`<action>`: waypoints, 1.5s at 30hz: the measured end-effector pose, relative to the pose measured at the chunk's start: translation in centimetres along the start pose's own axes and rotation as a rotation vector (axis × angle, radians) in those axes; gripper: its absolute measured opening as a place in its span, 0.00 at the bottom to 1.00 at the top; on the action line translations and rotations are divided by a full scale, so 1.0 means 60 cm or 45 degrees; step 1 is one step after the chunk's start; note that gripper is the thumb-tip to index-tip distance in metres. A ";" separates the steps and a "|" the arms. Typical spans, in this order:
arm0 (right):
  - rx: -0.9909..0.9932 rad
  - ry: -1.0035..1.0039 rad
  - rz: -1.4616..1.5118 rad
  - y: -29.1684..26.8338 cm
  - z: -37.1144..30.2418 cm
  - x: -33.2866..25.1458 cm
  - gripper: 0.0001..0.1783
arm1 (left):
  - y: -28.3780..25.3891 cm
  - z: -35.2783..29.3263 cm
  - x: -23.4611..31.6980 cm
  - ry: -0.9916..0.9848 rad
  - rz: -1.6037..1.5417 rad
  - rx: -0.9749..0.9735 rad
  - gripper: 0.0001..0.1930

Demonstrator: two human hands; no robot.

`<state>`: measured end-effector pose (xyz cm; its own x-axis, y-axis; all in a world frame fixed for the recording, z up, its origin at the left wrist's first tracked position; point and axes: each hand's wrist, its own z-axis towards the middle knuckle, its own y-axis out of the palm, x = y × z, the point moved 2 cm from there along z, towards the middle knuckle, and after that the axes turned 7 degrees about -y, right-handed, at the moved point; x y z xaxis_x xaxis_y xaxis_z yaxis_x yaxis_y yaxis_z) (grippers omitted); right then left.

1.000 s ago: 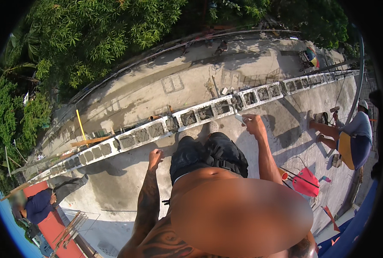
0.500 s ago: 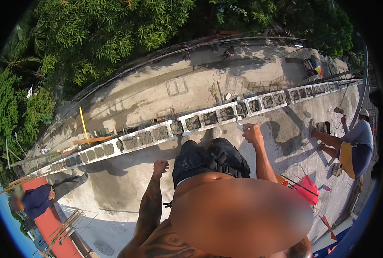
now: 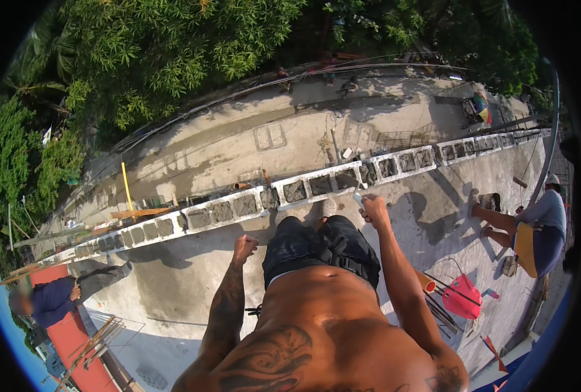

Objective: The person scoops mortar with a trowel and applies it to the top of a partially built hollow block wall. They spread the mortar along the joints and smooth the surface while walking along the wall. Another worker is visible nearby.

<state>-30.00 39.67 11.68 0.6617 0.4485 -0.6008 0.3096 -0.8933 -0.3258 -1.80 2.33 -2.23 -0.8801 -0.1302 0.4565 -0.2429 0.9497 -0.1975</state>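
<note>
My right hand (image 3: 373, 210) is closed round the pale handle of a trowel (image 3: 358, 196), just on the near side of a row of hollow concrete blocks (image 3: 274, 196). The trowel's blade is hard to make out against the grey mortar (image 3: 320, 185) in the block cells. To the left of my dark shorts, my left hand (image 3: 245, 248) hangs with its fingers curled and nothing visible in it, apart from the wall.
A person (image 3: 540, 225) bends near the wall at right; another person (image 3: 55, 302) is at far left. A red bag (image 3: 461, 296) lies beside an orange pipe (image 3: 426, 282) and rods. Beyond the wall, a concrete road (image 3: 225, 140) lies lower down.
My right hand has moved a little left and nearer to me with the trowel. My left hand has risen slightly and stays curled. The view has shifted, showing more of my torso.
</note>
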 end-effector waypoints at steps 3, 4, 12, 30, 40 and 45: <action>-0.026 -0.070 -0.133 0.017 0.011 -0.001 0.20 | 0.006 0.010 0.002 -0.003 0.000 -0.017 0.13; -0.007 -0.087 -0.097 0.011 0.008 -0.001 0.20 | 0.007 0.014 0.001 -0.009 -0.011 -0.014 0.13; 0.053 -0.085 -0.120 -0.042 -0.019 0.008 0.18 | 0.018 0.016 -0.017 -0.021 -0.143 0.033 0.15; 0.103 -0.215 -0.077 -0.060 -0.052 0.019 0.23 | -0.022 0.072 -0.120 -0.319 -1.846 0.148 0.47; 0.051 -0.220 -0.045 -0.104 -0.086 0.043 0.22 | -0.104 0.058 -0.137 -0.217 -1.979 0.244 0.54; 0.039 -0.284 -0.030 -0.101 -0.089 0.049 0.23 | -0.114 0.075 -0.102 -0.220 -2.061 0.420 0.44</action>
<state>-26.28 46.25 15.81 0.4859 0.4677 -0.7384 0.2998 -0.8827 -0.3618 3.41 -4.65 -7.59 0.3263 -0.9066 0.2678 -0.9413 -0.2855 0.1804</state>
